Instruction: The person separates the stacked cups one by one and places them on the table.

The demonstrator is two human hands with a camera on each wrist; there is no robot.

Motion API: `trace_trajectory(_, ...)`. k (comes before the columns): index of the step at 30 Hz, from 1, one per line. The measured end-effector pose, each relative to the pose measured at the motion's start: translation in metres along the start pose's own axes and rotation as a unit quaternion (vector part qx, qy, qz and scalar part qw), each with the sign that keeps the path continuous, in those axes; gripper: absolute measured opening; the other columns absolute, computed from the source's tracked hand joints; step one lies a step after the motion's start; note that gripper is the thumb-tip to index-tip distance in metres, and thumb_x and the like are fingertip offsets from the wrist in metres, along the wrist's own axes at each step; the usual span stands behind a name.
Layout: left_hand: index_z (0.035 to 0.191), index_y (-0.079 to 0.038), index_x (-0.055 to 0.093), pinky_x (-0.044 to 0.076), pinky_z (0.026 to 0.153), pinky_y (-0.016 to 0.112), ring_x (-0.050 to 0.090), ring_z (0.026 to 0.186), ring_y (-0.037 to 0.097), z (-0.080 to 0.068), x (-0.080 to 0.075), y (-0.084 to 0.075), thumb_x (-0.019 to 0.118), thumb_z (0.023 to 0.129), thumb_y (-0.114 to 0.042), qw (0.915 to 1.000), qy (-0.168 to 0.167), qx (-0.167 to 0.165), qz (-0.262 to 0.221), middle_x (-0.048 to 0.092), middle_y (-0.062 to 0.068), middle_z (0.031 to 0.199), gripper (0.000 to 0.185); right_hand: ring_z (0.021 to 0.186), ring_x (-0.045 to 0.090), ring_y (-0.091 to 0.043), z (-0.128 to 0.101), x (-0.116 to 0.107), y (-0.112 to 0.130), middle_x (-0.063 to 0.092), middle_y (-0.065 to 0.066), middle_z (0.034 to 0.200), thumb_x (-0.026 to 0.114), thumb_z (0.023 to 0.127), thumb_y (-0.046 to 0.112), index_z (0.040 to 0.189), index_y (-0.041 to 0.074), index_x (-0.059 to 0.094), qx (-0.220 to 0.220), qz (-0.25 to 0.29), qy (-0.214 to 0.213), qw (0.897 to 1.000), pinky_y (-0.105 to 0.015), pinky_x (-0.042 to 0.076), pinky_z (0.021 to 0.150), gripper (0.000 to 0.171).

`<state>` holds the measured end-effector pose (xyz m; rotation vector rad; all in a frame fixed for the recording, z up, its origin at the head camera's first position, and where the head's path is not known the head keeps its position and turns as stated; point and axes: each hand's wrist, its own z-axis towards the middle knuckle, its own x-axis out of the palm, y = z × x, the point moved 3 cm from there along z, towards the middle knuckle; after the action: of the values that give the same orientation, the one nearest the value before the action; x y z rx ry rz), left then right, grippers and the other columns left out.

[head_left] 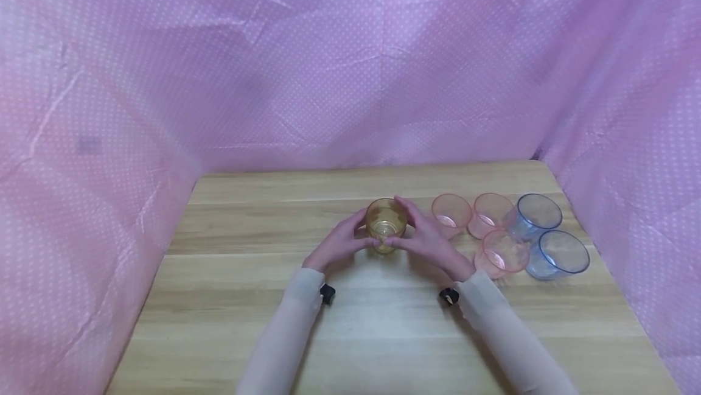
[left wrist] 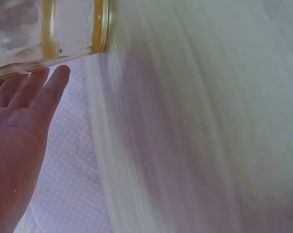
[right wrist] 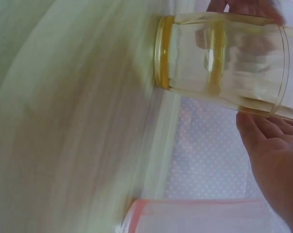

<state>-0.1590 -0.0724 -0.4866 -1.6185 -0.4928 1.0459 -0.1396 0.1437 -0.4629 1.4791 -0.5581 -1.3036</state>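
Note:
A clear amber-yellow cup (head_left: 386,224) stands upright at mid-table between both hands. In the right wrist view, a second amber ring and a rim line part-way up the yellow cup (right wrist: 248,68) suggest another cup nested inside. My left hand (head_left: 345,240) holds its left side, thumb at the front and fingers behind. My right hand (head_left: 427,240) holds the right side the same way. The thumbs nearly meet in front. In the left wrist view, fingers lie along the wall of the yellow cup (left wrist: 71,29). Whether its base touches the table cannot be told.
To the right of the right hand stand three clear pink cups, one behind (head_left: 451,209), one beside it (head_left: 491,209) and one nearer (head_left: 501,252). Two blue cups (head_left: 539,211) stand at the far right. A wooden table (head_left: 230,316) lies below, with pink dotted cloth (head_left: 350,78) around.

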Motion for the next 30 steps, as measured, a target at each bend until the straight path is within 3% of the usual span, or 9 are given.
trace_trajectory(9,0.165,-0.030,0.028,0.034,0.122,0.049,0.042,0.147,0.026,-0.0018,0.0030,0.0004,0.073,0.097,-0.025,0.9999,0.006,0.015,0.002,0.043,0.001,0.161,0.082,0.145,0.043,-0.034,0.0014,0.0030,0.0008,0.046,-0.016,0.157,0.085,0.088,0.026,0.158,0.002,0.030,0.001,0.027,-0.005,1.000,-0.050,0.035,0.121,0.093)
trace_trajectory(22,0.165,-0.029,0.027,0.036,0.121,0.045,0.044,0.146,0.027,-0.0037,0.0043,0.0007,0.072,0.098,-0.022,0.9998,0.006,0.017,-0.003,0.044,0.004,0.161,0.081,0.144,0.043,-0.038,-0.0001,0.0060,0.0037,0.045,-0.020,0.157,0.083,0.090,0.024,0.156,0.000,0.032,-0.012,0.007,-0.008,1.000,-0.053,0.038,0.118,0.087)
trace_trajectory(30,0.165,-0.022,0.027,0.039,0.119,0.038,0.046,0.144,0.028,-0.0027,0.0056,0.0004,0.072,0.097,-0.015,0.9995,0.006,0.025,-0.015,0.042,0.008,0.162,0.082,0.145,0.042,-0.037,-0.0020,0.0074,0.0024,0.045,-0.019,0.158,0.082,0.091,0.023,0.156,0.002,0.031,-0.027,0.003,-0.014,1.000,-0.052,0.038,0.118,0.086)
